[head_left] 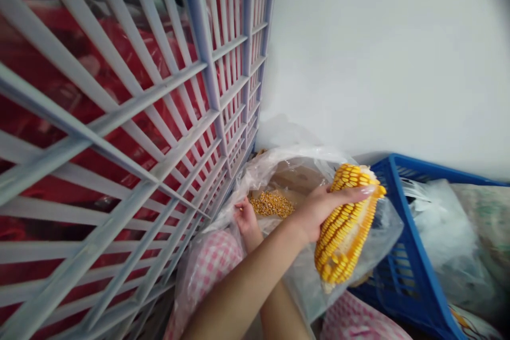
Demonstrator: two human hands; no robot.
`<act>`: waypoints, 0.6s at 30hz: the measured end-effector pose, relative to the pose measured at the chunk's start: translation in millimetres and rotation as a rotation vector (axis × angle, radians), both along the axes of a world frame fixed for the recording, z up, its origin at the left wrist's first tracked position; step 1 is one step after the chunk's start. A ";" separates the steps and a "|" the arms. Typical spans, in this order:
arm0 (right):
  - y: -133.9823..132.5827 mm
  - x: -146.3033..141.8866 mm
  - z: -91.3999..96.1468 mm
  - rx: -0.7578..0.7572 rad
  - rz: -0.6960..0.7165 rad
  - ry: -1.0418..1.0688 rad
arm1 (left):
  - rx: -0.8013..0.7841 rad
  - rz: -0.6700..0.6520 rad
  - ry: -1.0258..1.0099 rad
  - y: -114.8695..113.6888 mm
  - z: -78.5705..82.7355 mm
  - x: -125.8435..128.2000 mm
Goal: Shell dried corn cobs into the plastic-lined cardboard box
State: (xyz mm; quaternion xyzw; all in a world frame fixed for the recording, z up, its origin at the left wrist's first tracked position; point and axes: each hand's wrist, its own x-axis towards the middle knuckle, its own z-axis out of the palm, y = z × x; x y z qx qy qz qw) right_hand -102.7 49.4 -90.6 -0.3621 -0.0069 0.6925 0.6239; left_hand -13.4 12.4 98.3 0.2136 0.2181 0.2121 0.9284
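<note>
My left hand (319,210) reaches across to the right, closed around a yellow corn cob (346,228), its thumb lying over the top. Some rows on the cob are bare of kernels, showing pale core. The other fingers are hidden behind it. My right hand (246,218) crosses under the left forearm, its fingers curled at the left rim of a clear plastic bag (311,151). Loose corn kernels (273,204) lie inside the bag, just beside those fingers. The bag stands between my knees, and the cob is above its right side.
A tall pale slatted plastic crate (215,106) with red contents rises close on the left. To the right, a blue plastic crate (420,244) holds plastic bags (450,223). A white wall (382,58) stands behind. Pink checked cloth (219,255) covers my knees.
</note>
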 end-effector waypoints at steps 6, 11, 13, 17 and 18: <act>-4.7 10.3 7.7 0.071 0.050 -0.033 | 0.002 0.006 0.039 -0.8 1.3 -0.1; -6.1 18.9 9.9 0.013 0.082 -0.124 | 0.025 -0.003 0.048 -2.1 2.1 -0.8; -6.3 21.1 12.4 -0.015 0.090 -0.174 | 0.037 0.001 0.051 -2.7 1.6 -1.1; -8.2 29.1 16.2 -0.077 0.059 -0.320 | 0.045 0.027 0.054 -2.9 1.2 -1.7; -9.3 33.1 16.2 -0.098 0.044 -0.373 | 0.038 0.033 0.049 -2.7 0.9 -1.8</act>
